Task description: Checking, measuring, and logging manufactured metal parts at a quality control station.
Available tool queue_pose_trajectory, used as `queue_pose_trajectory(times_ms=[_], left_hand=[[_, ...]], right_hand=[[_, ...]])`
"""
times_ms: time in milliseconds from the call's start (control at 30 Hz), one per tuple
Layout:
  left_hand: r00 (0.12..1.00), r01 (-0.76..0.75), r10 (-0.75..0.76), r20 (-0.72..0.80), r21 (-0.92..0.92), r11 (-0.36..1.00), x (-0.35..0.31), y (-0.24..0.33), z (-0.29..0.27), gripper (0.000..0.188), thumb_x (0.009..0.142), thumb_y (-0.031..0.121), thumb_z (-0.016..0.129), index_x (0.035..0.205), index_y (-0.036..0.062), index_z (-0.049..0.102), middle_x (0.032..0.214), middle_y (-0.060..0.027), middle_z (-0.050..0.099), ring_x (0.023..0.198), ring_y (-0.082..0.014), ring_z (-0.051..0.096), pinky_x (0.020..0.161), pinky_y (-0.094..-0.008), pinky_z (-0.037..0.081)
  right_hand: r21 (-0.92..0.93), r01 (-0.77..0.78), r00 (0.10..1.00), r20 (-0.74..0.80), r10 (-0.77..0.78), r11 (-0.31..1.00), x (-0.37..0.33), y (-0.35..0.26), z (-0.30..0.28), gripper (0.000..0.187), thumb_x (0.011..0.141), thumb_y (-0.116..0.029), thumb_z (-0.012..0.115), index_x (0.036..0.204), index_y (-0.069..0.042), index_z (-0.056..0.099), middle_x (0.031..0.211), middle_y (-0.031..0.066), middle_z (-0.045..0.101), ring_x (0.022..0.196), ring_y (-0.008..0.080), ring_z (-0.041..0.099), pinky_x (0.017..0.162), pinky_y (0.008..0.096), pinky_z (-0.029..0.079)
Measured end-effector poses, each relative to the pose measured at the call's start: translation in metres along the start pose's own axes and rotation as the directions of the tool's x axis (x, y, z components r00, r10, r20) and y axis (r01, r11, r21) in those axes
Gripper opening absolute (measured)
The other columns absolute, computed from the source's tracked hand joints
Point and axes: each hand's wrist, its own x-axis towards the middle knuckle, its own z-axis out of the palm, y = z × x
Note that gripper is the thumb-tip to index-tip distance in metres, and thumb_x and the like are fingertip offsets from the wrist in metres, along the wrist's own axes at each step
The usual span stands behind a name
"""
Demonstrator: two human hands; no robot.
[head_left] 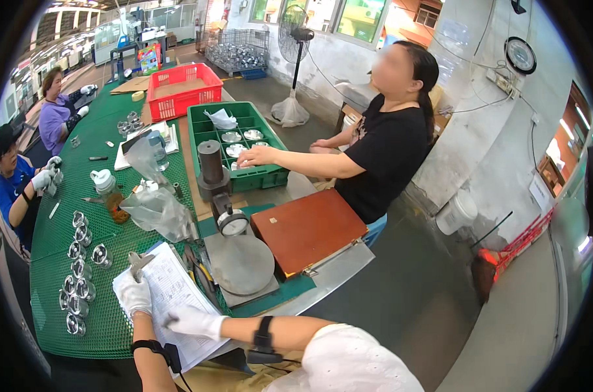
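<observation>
A clipboard [139, 262] with printed sheets [172, 287] lies at the near edge of the green-covered table. My left hand [135, 295], in a white glove, is closed at the clipboard's left side, just below its metal clip. Over the lower part of the sheets is my right hand [198, 323], gloved too and slightly blurred. Its fingers are drawn together, with a small dark shape at their tips that I cannot make out. Several round silver metal parts [82, 289] stand in a cluster left of the clipboard. Pliers [201, 271] lie beside its right edge.
A dial gauge stand [244, 261] and a brown wooden case [309, 228] stand to the right. Beyond are a green divided crate [280, 176] with metal parts, a red crate [185, 88], plastic bags [158, 212] and a bottle [107, 189]. A co-worker [394, 144] reaches into the green crate; two others sit left.
</observation>
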Motion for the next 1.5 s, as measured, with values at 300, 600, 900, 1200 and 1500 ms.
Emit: queue_pose_trajectory(times_ms=[300, 600, 900, 1200, 1500], left_hand=[[0.998, 0.009, -0.013, 0.064, 0.070, 0.998, -0.004, 0.002, -0.007, 0.025, 0.087, 0.025, 0.060, 0.097, 0.0031, 0.067, 0.091, -0.0203, 0.066, 0.089, -0.0377, 0.061, 0.082, -0.0454, 0.047], [0.991, -0.083, 0.066, 0.118, 0.144, 0.986, -0.010, -0.007, 0.007, 0.021, 0.089, 0.022, 0.057, 0.097, 0.0038, 0.063, 0.097, -0.0195, 0.063, 0.097, -0.0365, 0.056, 0.087, -0.0457, 0.043], [0.934, -0.338, 0.354, -0.046, 0.207, 0.918, -0.051, -0.051, 0.014, 0.019, 0.089, 0.024, 0.058, 0.095, 0.0064, 0.059, 0.095, -0.0175, 0.062, 0.088, -0.0368, 0.060, 0.080, -0.0477, 0.046], [0.961, -0.231, 0.203, 0.188, 0.141, 0.963, -0.077, -0.023, -0.013, 0.020, 0.091, 0.023, 0.054, 0.100, 0.0056, 0.057, 0.094, -0.0177, 0.061, 0.085, -0.0370, 0.060, 0.075, -0.0481, 0.047], [0.947, -0.109, 0.103, 0.304, 0.003, 0.994, -0.065, 0.028, 0.006, 0.028, 0.094, 0.031, 0.049, 0.106, 0.0074, 0.055, 0.095, -0.0192, 0.062, 0.080, -0.0376, 0.063, 0.073, -0.0480, 0.048]], right_hand=[[0.334, -0.309, 0.947, 0.018, 0.321, 0.891, -0.167, -0.007, -0.096, 0.033, 0.093, -0.029, 0.055, 0.112, -0.004, 0.066, 0.107, 0.0116, 0.068, 0.101, 0.0180, 0.061, 0.091, 0.0308, 0.047], [0.639, -0.212, 0.618, -0.499, 0.608, 0.740, -0.244, 0.044, -0.149, 0.032, 0.096, -0.036, 0.056, 0.089, -0.006, 0.066, 0.075, 0.0001, 0.061, 0.062, 0.0081, 0.052, 0.055, 0.0234, 0.041], [0.786, -0.050, 0.474, -0.524, 0.708, 0.616, -0.234, 0.055, -0.164, 0.041, 0.093, -0.047, 0.056, 0.080, -0.008, 0.060, 0.065, -0.0006, 0.058, 0.050, 0.0081, 0.051, 0.044, 0.0221, 0.036], [0.774, -0.047, 0.483, -0.536, 0.692, 0.632, -0.219, 0.056, -0.163, 0.033, 0.088, -0.040, 0.068, 0.080, -0.009, 0.059, 0.067, 0.0002, 0.058, 0.046, 0.0068, 0.048, 0.041, 0.0215, 0.034], [0.111, -0.509, 0.252, -0.929, 0.271, 0.854, -0.215, 0.043, -0.184, 0.051, 0.082, -0.046, 0.067, 0.070, 0.002, 0.059, 0.062, 0.0180, 0.061, 0.063, 0.0318, 0.063, 0.065, 0.0398, 0.049]])
